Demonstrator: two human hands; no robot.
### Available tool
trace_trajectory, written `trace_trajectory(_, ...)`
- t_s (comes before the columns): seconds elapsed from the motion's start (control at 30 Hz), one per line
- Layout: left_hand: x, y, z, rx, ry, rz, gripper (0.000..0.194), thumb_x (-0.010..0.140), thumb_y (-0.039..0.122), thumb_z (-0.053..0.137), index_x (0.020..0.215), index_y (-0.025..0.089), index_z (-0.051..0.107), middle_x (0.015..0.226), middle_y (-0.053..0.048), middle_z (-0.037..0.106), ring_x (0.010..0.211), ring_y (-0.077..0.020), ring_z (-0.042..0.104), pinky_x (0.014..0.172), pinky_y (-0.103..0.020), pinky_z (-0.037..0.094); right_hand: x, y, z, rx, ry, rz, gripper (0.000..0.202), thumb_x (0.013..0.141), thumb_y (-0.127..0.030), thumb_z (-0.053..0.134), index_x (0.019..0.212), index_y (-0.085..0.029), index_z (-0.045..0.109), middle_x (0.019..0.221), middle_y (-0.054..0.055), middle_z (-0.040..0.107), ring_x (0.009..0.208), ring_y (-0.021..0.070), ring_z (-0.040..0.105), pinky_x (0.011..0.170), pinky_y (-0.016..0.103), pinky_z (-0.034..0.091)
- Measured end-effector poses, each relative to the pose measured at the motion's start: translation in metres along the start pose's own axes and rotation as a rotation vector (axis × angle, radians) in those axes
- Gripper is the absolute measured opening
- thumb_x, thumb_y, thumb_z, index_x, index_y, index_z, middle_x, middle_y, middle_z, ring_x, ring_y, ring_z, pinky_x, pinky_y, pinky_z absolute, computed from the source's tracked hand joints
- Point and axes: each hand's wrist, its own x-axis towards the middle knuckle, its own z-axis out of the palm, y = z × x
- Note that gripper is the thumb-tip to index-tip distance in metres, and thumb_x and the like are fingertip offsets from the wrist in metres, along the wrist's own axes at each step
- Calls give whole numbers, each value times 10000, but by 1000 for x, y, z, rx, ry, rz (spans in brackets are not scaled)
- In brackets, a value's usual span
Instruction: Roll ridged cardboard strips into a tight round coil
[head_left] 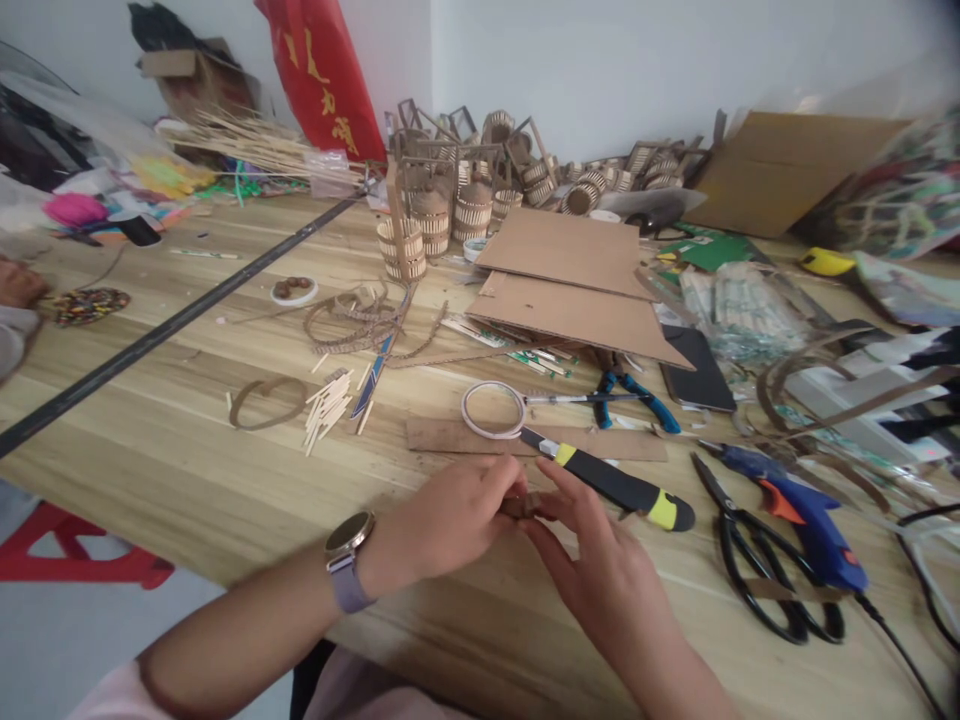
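Close to the table's front edge, my left hand (450, 510) and my right hand (604, 550) meet over a small brown piece (520, 506). Fingers of both hands pinch it, and they cover most of it, so its exact kind does not show. Just beyond my fingertips lies a utility knife (615, 482), black and yellow with its blade out. Its blade end rests by a brown cardboard strip (442, 436) and a white roll of tape (466, 412). Loose short wooden sticks (328, 408) and a curled brown strip (262, 402) lie farther left.
Black-handled scissors (757, 545) and a blue glue gun (806, 520) lie at right, blue pliers (637, 395) farther back. Cardboard sheets (570, 250) cover the middle. Small wooden buckets (431, 220) stand behind. A dark bar (187, 315) crosses the left; another person's hand (21, 284) shows there.
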Motion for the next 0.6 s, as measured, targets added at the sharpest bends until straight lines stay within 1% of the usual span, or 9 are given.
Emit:
trace_trajectory(0.07,0,1,-1,-7,29,-16,170,844,91,594,971,180,525,939,-57,672,889,-231,636,753,-312,464,2,-3,0,21,35,53,345,908,-288,561,1244,-251,493,879,29,774,799,225,762,682,324,604)
trace_trajectory(0.13,0,3,0,-31,103,-49,157,859,132,624,984,181,544,933,-55,680,857,-223,645,740,-310,480,4,-6,-1,59,106,180,348,885,-349,604,1207,-253,510,869,32,771,793,231,760,644,320,598)
trace_trajectory(0.17,0,5,1,-40,146,-55,172,865,149,635,1012,182,552,964,-60,685,864,-221,651,752,-315,491,5,-7,-1,88,146,249,366,869,-378,627,1193,-251,514,854,34,769,787,235,758,618,317,591)
trace_trajectory(0.23,-1,6,4,-41,222,-29,235,874,157,642,1091,183,556,1066,-79,685,934,-228,659,809,-334,512,7,-7,-1,174,201,343,412,835,-416,669,1174,-241,512,816,37,763,771,237,751,593,314,578)
trace_trajectory(0.33,-4,7,12,21,267,64,329,900,168,619,1214,175,522,1219,-121,645,1108,-258,627,930,-384,514,8,-3,-1,308,270,370,448,804,-435,703,1148,-234,499,773,28,751,745,222,739,642,331,579)
trace_trajectory(0.4,-7,6,18,89,287,108,392,913,202,612,1282,176,482,1272,-143,619,1186,-279,593,984,-421,501,8,-1,1,348,281,382,444,796,-427,712,1134,-236,496,771,24,747,740,217,739,670,345,581)
trace_trajectory(0.43,-8,6,21,117,293,117,424,913,225,617,1305,177,464,1283,-151,612,1201,-287,585,993,-432,500,8,0,2,356,277,394,443,794,-426,715,1129,-236,497,770,24,745,737,219,741,658,343,580)
trace_trajectory(0.5,-9,5,25,159,301,123,456,910,264,626,1321,172,451,1266,-160,619,1186,-300,595,977,-445,515,7,-1,3,365,249,419,448,788,-432,721,1123,-233,501,762,25,743,731,227,744,603,327,575)
trace_trajectory(0.6,-9,4,26,191,293,121,429,915,280,616,1295,137,476,1211,-172,640,1127,-307,619,936,-450,535,6,-5,4,366,215,452,479,765,-438,741,1125,-227,507,733,15,744,692,229,743,536,307,564)
